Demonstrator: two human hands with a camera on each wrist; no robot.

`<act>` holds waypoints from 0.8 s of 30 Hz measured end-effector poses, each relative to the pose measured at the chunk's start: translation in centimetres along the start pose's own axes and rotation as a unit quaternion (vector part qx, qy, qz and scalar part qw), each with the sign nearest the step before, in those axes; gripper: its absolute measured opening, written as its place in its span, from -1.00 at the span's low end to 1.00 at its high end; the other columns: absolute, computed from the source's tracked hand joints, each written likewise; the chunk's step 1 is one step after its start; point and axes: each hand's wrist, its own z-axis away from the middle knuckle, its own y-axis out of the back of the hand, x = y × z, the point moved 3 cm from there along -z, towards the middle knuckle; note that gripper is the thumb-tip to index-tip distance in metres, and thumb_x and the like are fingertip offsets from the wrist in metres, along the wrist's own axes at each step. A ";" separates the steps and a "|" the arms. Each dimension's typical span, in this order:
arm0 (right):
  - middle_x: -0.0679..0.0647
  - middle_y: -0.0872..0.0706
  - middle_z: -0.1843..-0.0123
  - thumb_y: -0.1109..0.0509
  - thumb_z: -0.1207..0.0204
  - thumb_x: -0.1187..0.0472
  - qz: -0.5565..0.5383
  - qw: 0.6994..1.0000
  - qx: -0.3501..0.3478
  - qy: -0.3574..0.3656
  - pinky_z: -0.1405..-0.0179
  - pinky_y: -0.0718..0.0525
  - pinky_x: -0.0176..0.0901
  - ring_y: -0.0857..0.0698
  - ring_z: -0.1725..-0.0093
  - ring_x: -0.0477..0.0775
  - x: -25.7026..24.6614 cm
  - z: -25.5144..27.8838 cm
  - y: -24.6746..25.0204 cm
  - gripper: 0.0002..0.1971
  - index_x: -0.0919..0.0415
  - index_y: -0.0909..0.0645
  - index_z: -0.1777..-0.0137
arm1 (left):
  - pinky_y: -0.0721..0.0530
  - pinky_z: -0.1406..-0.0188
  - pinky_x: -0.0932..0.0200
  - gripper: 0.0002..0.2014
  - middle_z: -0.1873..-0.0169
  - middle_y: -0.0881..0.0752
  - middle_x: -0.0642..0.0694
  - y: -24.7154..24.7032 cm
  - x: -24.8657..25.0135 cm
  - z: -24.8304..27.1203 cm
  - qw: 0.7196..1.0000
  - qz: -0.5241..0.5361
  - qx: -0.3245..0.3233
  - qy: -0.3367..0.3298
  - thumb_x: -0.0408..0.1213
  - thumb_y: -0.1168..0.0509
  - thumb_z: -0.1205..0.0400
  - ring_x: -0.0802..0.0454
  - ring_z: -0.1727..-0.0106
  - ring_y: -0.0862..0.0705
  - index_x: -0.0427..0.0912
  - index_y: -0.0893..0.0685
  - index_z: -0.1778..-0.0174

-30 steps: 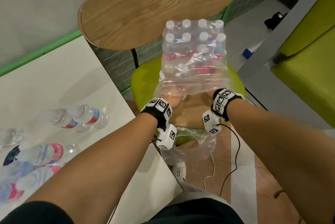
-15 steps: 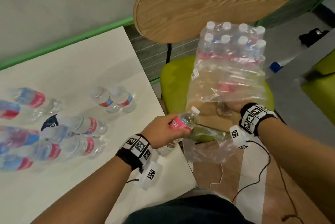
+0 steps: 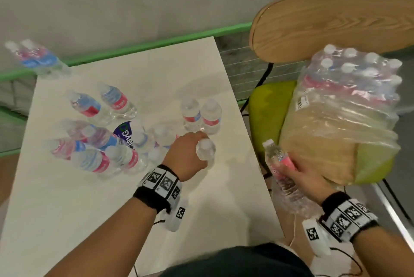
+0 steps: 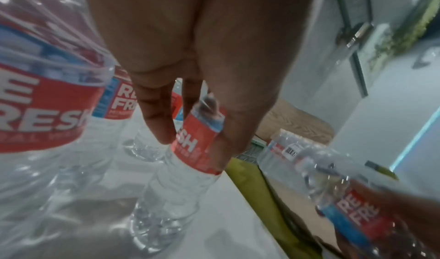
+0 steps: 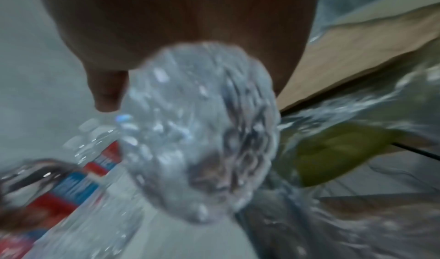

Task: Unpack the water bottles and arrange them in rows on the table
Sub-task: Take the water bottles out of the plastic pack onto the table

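My left hand (image 3: 192,144) grips a clear water bottle (image 3: 205,149) with a red label, standing upright near the right edge of the white table (image 3: 67,209). In the left wrist view my fingers (image 4: 157,116) curl round its label and the bottle (image 4: 190,150) has its base down on the tabletop. Between table and chair, my right hand (image 3: 298,176) holds a second bottle (image 3: 276,160) tilted, cap up and to the left; its base (image 5: 202,131) fills the right wrist view. The shrink-wrapped pack (image 3: 351,88) lies on the chair, its near end open.
Several bottles stand in loose pairs on the table (image 3: 107,142), two more right behind my left hand (image 3: 201,117). The chair has a green seat (image 3: 268,106) and a wooden back (image 3: 336,21). Loose wrap (image 3: 293,200) hangs by the table corner.
Both hands have come out of the pack's open end. The left carried a bottle over to the table; the right now holds another one. My view turned left.
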 end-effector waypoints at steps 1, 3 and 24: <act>-0.07 -0.81 -0.06 -0.44 -0.42 -0.29 0.000 1.000 -0.006 0.015 0.02 -0.72 -0.10 -0.81 0.02 -0.09 -1.1 -0.1 -0.9 -0.59 -0.18 -0.56 -0.21 | -0.48 0.19 0.13 -0.61 0.09 -0.63 0.07 0.0 -0.1 -0.4 0.999 -0.027 0.022 0.006 -0.14 -0.51 -0.34 -0.01 0.03 -0.65 0.04 -0.52 -0.02; -0.14 -0.79 -0.08 -0.52 -0.41 -0.15 0.016 0.999 -0.008 0.044 0.09 -0.64 -0.32 -0.77 0.03 -0.25 -3.4 -0.8 -2.8 -0.57 -0.13 -0.54 -0.23 | -0.48 0.22 0.12 -0.59 0.06 -0.60 0.00 0.2 0.0 -1.2 0.998 -0.032 0.056 0.020 -0.13 -0.46 -0.38 -0.06 0.03 -0.64 0.01 -0.47 -0.08; 0.11 -0.68 -0.13 -0.65 -0.27 0.03 0.329 0.915 0.026 0.230 -0.06 -0.64 -0.05 -0.67 -0.10 0.13 -18.2 -10.9 -9.1 -0.14 -0.28 -0.29 -0.53 | -0.76 0.11 0.00 0.04 -0.54 0.00 -0.25 6.0 1.6 -7.0 0.987 -0.133 -0.039 0.087 0.02 -0.64 -0.15 -0.26 0.11 -0.73 0.10 -0.25 -0.53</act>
